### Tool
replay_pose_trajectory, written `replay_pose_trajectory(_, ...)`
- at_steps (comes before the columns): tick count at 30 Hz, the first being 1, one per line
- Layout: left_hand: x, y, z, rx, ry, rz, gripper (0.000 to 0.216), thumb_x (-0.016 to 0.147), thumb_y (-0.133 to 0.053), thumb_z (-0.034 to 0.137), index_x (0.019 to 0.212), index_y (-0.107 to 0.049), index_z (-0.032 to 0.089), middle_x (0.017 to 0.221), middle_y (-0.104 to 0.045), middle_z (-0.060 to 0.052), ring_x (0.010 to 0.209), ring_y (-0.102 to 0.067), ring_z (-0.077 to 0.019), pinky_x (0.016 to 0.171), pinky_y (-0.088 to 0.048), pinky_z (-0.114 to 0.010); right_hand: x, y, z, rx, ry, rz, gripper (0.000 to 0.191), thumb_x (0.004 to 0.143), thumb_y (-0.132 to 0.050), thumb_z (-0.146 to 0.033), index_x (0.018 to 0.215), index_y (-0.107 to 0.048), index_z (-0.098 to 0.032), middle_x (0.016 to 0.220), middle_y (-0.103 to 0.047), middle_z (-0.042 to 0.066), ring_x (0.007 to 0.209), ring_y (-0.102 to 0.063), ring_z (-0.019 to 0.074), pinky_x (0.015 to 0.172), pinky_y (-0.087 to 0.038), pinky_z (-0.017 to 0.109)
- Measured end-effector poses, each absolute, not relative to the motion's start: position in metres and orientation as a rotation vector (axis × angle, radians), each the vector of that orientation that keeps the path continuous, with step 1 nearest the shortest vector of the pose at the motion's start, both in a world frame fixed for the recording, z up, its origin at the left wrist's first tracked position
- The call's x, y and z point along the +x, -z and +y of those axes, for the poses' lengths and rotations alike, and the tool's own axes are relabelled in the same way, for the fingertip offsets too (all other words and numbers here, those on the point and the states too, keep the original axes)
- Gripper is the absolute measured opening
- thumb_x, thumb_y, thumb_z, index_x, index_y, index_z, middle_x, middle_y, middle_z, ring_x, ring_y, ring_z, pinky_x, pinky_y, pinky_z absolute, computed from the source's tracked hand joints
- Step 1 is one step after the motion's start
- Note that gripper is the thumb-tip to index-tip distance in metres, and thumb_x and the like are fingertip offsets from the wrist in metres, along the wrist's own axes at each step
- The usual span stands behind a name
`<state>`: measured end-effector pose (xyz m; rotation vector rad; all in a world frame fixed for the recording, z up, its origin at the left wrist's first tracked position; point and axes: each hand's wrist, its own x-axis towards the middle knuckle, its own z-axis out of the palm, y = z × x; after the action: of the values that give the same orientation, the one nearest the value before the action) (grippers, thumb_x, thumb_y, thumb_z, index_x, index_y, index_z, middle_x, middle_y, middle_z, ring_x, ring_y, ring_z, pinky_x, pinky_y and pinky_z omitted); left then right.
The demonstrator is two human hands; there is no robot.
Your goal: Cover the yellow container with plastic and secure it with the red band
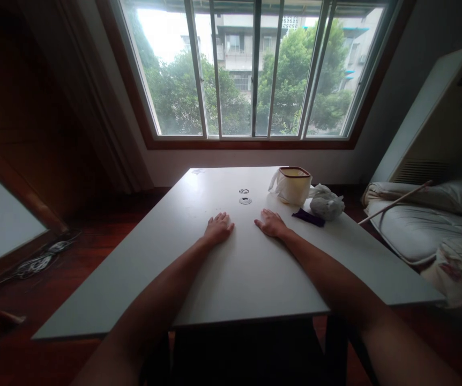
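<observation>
My left hand lies flat on the white table, fingers stretched toward the window. To its right, my right hand also rests palm down on the tabletop with its fingers extended. Neither holds anything. Just beyond the gap between them are two small round metal-looking pieces, one behind the other. Right of my right hand lies a dark purple strip of cloth. Behind that stands a bin lined with a pale plastic bag, with a brown rim. A crumpled translucent plastic bag sits beside it.
A wide window spans the wall past the table. Folded bedding with a thin stick across it is at the right, near a tall pale appliance. Coiled cables lie on the dark red floor at left.
</observation>
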<state>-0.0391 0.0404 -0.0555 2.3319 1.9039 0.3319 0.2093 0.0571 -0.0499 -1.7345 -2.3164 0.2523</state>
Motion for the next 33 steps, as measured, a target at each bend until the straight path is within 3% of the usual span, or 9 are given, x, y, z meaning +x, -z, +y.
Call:
replay_pose_trajectory(3, -0.039, 0.056, 0.04, 2.336, -0.335, 1.905, 0.055, 0.097, -0.035, 0.047, 0.145, -0.044, 0.02, 0.16, -0.033, -0.014, 0.151, -0.025, -0.0295, 0.121, -0.018, -0.053, 0.22, 0.022, 0.069, -1.539, -0.16, -2.22, 0.063, 0.09, -0.057, -0.05, 0.142, -0.052, -0.015, 0.155, -0.043, 0.012, 0.141, -0.042, 0.0264, 0.116, -0.034, 0.037)
replay_pose_trajectory(7, -0.039, 0.056, 0.04, 2.329, -0.328, 1.892, 0.055, 0.097, -0.035, 0.046, 0.144, -0.044, 0.02, 0.16, -0.033, -0.014, 0.151, -0.025, -0.0299, 0.121, -0.018, -0.053, 0.252, -0.036, 0.105, -1.478, 0.082, -1.773, 0.05, 0.096, -0.048, -0.041, 0.138, -0.054, -0.012, 0.145, -0.052, 0.017, 0.125, -0.057, 0.0259, 0.105, -0.045, 0.038)
replay_pose_trajectory(10, -0.04, 0.056, 0.04, 2.327, -0.344, 1.886, 0.056, 0.098, -0.033, 0.047, 0.144, -0.044, 0.018, 0.161, -0.031, -0.015, 0.152, -0.024, -0.0303, 0.121, -0.016, -0.054, 0.276, -0.059, 0.125, -1.505, 0.097, -1.717, 0.045, 0.097, -0.05, -0.035, 0.131, -0.055, -0.006, 0.136, -0.057, 0.022, 0.117, -0.06, 0.0223, 0.1, -0.045, 0.033)
replay_pose_trajectory(16, -0.042, 0.059, 0.041, 2.316, -0.372, 1.879, 0.055, 0.097, -0.036, 0.046, 0.145, -0.044, 0.02, 0.16, -0.033, -0.014, 0.151, -0.026, -0.0299, 0.122, -0.017, -0.053, 0.283, -0.041, 0.113, -1.574, 0.151, -1.733, 0.031, 0.088, -0.06, -0.022, 0.114, -0.064, -0.007, 0.121, -0.061, 0.024, 0.104, -0.064, 0.0262, 0.09, -0.048, 0.035)
replay_pose_trajectory(19, -0.041, 0.058, 0.039, 2.292, -0.404, 1.882, 0.062, 0.097, -0.037, 0.046, 0.151, -0.034, 0.017, 0.159, -0.034, -0.017, 0.15, -0.027, -0.0309, 0.122, -0.016, -0.053, 0.267, -0.029, 0.093, -1.555, 0.168, -1.8, 0.025, 0.086, -0.061, -0.019, 0.106, -0.068, -0.008, 0.113, -0.064, 0.021, 0.101, -0.064, 0.0276, 0.091, -0.049, 0.036)
replay_pose_trajectory(26, -0.043, 0.044, 0.033, 2.288, -1.004, 1.72, 0.093, 0.087, -0.058, 0.058, 0.157, -0.014, 0.016, 0.158, -0.032, -0.021, 0.142, -0.039, -0.0381, 0.112, -0.039, -0.053, 0.224, -0.006, 0.042, -1.184, 0.097, -2.05, 0.014, 0.088, -0.063, -0.03, 0.086, -0.067, -0.016, 0.101, -0.066, 0.01, 0.082, -0.064, 0.0186, 0.075, -0.052, 0.029)
replay_pose_trajectory(29, -0.048, 0.037, 0.031, 2.388, -1.272, 1.567, 0.107, 0.079, -0.068, 0.064, 0.157, -0.011, 0.019, 0.158, -0.032, -0.022, 0.143, -0.037, -0.0412, 0.11, -0.04, -0.059, 0.215, 0.002, 0.03, -0.976, 0.018, -2.13, 0.016, 0.085, -0.07, -0.033, 0.079, -0.064, -0.019, 0.096, -0.065, 0.007, 0.077, -0.063, 0.017, 0.068, -0.051, 0.028)
replay_pose_trajectory(33, -0.056, 0.027, 0.027, 2.541, -1.367, 1.406, 0.121, 0.069, -0.076, 0.066, 0.158, -0.007, 0.021, 0.159, -0.029, -0.022, 0.145, -0.034, -0.0425, 0.111, -0.04, -0.06, 0.211, 0.007, 0.024, -0.82, -0.089, -2.083, 0.028, 0.084, -0.072, -0.04, 0.071, -0.058, -0.019, 0.084, -0.061, 0.004, 0.066, -0.059, 0.0135, 0.06, -0.048, 0.027)
